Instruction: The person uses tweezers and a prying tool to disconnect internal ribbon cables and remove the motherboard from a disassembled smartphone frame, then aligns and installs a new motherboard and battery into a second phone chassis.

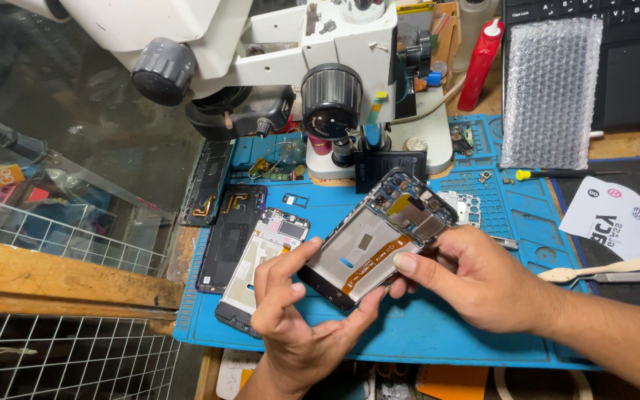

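Note:
An opened phone with its back cover off shows a circuit board at its top end and an orange flex strip across the middle. It is tilted, held above the blue work mat. My left hand grips its lower end from below, thumb and fingers curled over the edge. My right hand holds its right side, with the thumb pressing on the orange strip.
Two more phone frames and a dark back panel lie on the mat's left. A white microscope stands behind. A red bottle, bubble wrap, a screwdriver and a spatula tool sit right. Wire mesh is left.

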